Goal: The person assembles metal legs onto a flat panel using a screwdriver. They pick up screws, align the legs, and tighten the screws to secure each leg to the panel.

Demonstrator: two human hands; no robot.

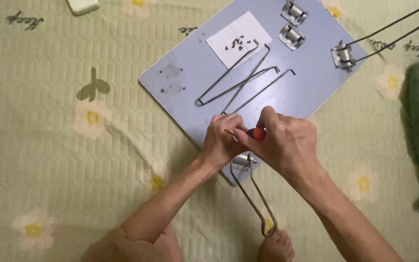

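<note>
Bedspread (49,145): screwdriver (257,133) between both hands (287,143).

Both hands, left (221,140) and right (282,143), curl closed, touching together.

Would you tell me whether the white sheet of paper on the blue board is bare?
No, the white sheet of paper on the blue board has several small dark screws lying on it.

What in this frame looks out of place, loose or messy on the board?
Small dark bits, perhaps screws, lie scattered on a white paper sheet, and reddish-brown specks dirty the blue-grey board. Two wire legs lie loose on it, unattached. Both hands hold a screwdriver.
</note>
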